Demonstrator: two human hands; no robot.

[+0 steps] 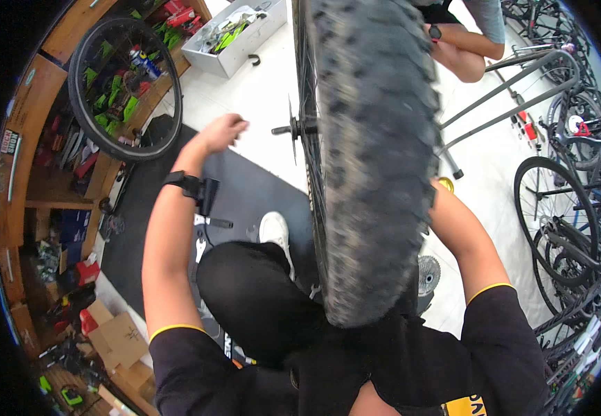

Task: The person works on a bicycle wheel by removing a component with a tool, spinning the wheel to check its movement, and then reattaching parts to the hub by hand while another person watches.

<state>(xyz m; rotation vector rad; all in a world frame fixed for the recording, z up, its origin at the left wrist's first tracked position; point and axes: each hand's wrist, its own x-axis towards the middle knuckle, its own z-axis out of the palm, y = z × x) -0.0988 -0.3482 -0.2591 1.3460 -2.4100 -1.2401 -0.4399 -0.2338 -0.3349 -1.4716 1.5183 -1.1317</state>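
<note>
A bicycle wheel with a wide, knobby black tyre [376, 159] stands upright in front of me, its lower end close against my body. From its hub a black axle end [283, 130] sticks out to the left, beside a thin disc seen edge-on. My left hand [223, 133] is in the air left of that axle, apart from it. Its fingers are curled in and nothing shows between them. My right forearm [461, 220] reaches up to the tyre's right side; the tyre hides my right hand, so its grip does not show.
Another wheel [78, 104] leans on wooden shelves at the left. A white bin [227, 64] of parts stands beyond. At the right are a grey tubular stand [505, 90], a cassette [428, 275] and several bicycles [557, 229]. Another person's arm [466, 40] is at the far right.
</note>
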